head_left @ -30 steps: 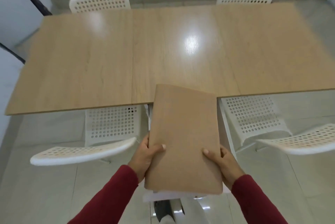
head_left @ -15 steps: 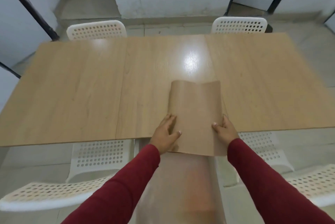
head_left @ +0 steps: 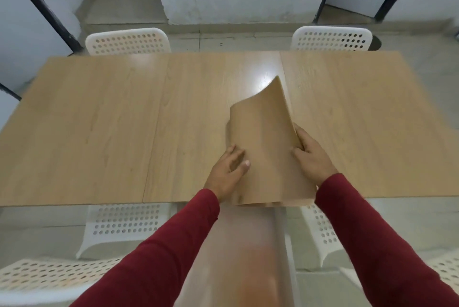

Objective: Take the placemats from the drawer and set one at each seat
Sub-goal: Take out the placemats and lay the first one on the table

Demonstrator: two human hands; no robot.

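A stack of tan wood-grain placemats (head_left: 265,147) lies at the near edge of the wooden table (head_left: 99,127), just right of its middle. My left hand (head_left: 227,173) rests on the stack's left side with the thumb on top. My right hand (head_left: 311,155) grips the right edge of the top placemat. That top sheet is bent upward, its far corner raised above the table. Both arms wear dark red sleeves.
Two white perforated chairs (head_left: 128,40) (head_left: 331,38) stand at the table's far side. Two more (head_left: 119,224) (head_left: 320,227) are tucked under the near side. White walls with black frames stand behind.
The stack came down from mid-air onto the table's near edge. Since then my right hand has lifted the top placemat's right side, so it curls upward.
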